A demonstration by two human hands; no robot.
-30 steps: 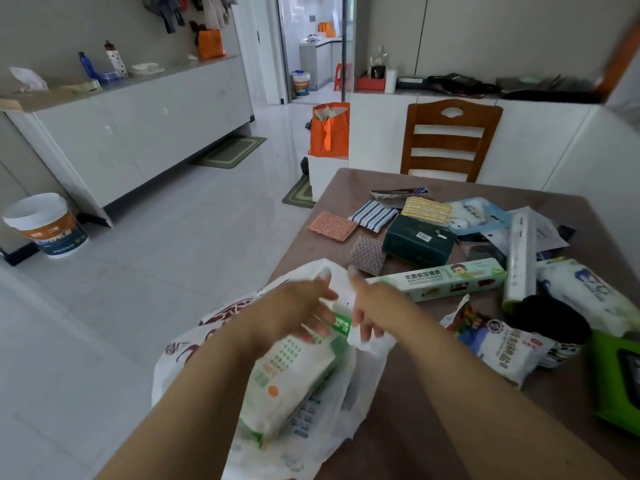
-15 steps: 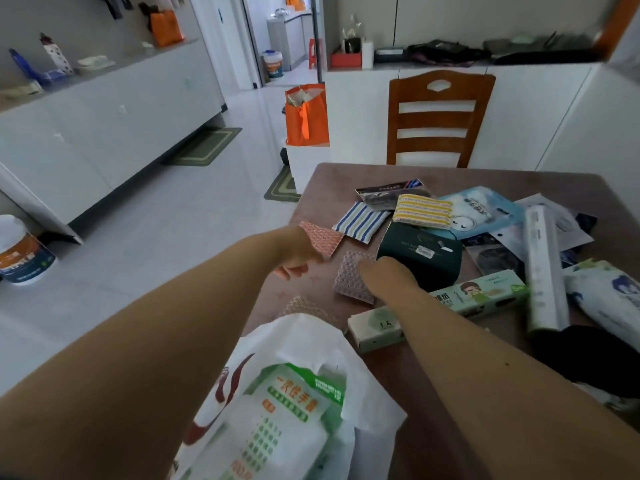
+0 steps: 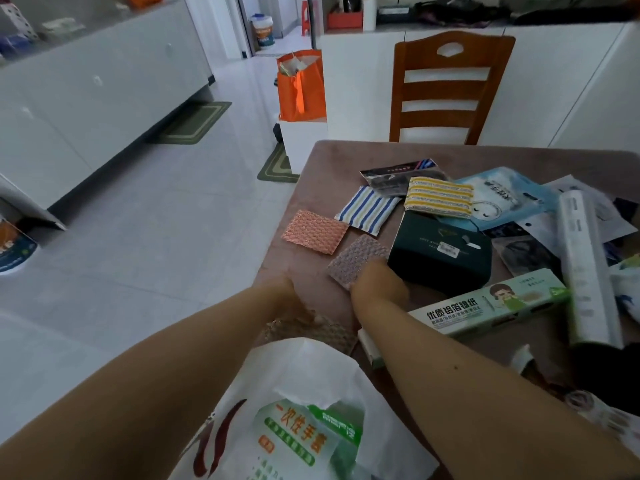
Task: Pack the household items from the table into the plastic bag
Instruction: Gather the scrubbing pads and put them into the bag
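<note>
The white plastic bag lies open at the table's near edge, with a green-printed pack of disposable gloves inside it. Just beyond the bag lies a tan scouring pad. My left hand, blurred, curls its fingers down onto that pad's far edge. My right hand grips the near corner of a mauve scouring pad. An orange pad lies flat to the far left, untouched. A dark green box and a long green foil box sit right of my right hand.
Further back lie a blue-striped pad, a yellow-striped sponge, a blue pouch and a white roll. A wooden chair stands at the brown table's far side. An orange bag stands on the floor.
My left hand has pulled back from the orange pad to the tan pad near the bag. My right hand stays on the mauve pad. The camera has tilted down and forward.
</note>
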